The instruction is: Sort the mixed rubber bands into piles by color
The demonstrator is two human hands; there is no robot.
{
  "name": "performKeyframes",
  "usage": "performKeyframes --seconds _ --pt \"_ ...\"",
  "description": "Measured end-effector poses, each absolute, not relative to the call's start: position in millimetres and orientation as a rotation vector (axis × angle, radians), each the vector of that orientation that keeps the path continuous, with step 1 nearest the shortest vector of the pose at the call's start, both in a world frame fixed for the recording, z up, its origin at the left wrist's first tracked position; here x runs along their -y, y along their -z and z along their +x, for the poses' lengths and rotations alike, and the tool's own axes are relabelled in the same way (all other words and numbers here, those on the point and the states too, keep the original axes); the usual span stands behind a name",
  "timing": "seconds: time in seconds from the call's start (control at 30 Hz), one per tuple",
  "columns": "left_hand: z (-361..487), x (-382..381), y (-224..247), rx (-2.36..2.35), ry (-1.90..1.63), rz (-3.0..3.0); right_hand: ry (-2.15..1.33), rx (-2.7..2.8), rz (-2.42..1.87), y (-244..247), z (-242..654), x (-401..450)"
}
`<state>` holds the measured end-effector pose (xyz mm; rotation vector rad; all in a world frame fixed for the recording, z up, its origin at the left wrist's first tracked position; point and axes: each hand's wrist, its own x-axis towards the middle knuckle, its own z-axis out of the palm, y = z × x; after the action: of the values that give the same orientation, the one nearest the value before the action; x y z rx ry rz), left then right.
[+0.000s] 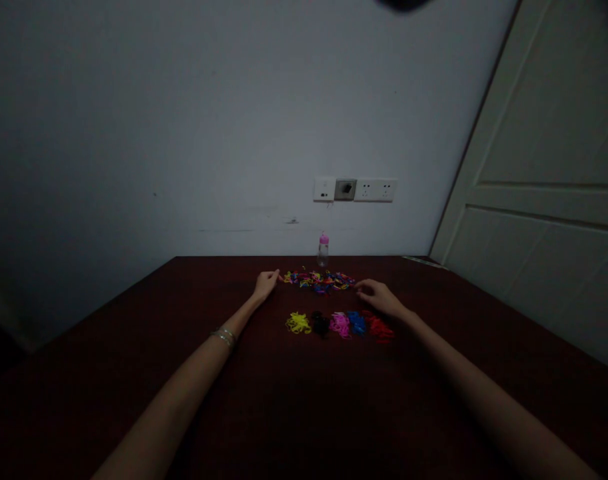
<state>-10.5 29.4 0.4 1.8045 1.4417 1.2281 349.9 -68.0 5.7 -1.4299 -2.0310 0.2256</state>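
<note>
Head view, with the pink pile as the middle of the clock: five single-colour piles are laid out in a row, so that much looks sorted. Yellow pile at 9, then black pile, pink, blue pile, and red pile at 3. There's still a fair-sized mixed heap of little bands up around 11, colours all jumbled.

Left hand is at 10, fingers bent together by the heap's left end. Right hand is near 1-2, fingers loosely curled by its right end. Too dark to tell if either's gripping a band.

Bottle stands upright near 12, just past the heap, not really in the way. Red pile's pretty close to the right wrist, so a low sweep might catch it.
</note>
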Motion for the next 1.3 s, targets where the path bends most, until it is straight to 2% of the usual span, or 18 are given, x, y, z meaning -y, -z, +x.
performKeyframes --seconds 0.2,0.4,0.9,1.3 --pt "-9.4 -22.2 -4.2 -1.490 -1.191 1.860 -0.115 2.234 -1.579 -25.5 313.6 52.6" --pt "-6.4 -16.0 -8.0 -1.505 -1.188 1.816 -0.044 2.311 -1.727 -25.3 299.9 42.8" --pt "-5.7 -15.8 -7.3 -1.497 -1.180 1.840 0.275 2.486 -1.669 -31.7 293.3 45.5" --pt "-6.4 -17.7 -6.0 -1.498 -1.180 1.854 0.204 2.406 -1.695 -29.8 297.0 49.4"
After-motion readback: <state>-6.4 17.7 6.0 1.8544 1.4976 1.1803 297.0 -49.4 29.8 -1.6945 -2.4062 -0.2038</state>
